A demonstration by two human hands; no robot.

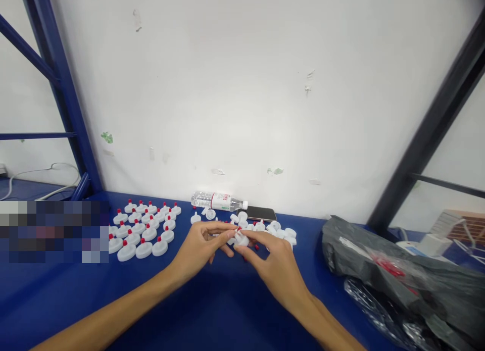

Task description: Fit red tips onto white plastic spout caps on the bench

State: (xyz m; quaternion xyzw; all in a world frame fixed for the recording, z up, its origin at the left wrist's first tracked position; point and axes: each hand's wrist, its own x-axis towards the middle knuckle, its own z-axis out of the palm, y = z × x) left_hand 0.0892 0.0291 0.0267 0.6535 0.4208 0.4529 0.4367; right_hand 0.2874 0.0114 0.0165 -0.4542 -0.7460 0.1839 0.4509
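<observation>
My left hand point(200, 245) and my right hand point(275, 267) meet over the blue table point(212, 310). Together their fingertips pinch a small white plastic cap point(240, 238) with a red tip. Just behind the hands lies a loose pile of white caps point(278, 231) with a few small red pieces point(256, 247) among them. To the left, several finished white caps with red tips point(146, 224) stand in neat rows.
A clear water bottle point(219, 200) lies on its side against the white wall, with a dark phone point(261, 213) beside it. A grey plastic bag point(397, 275) holding red parts fills the right of the table. Blue and black shelf posts stand at both sides.
</observation>
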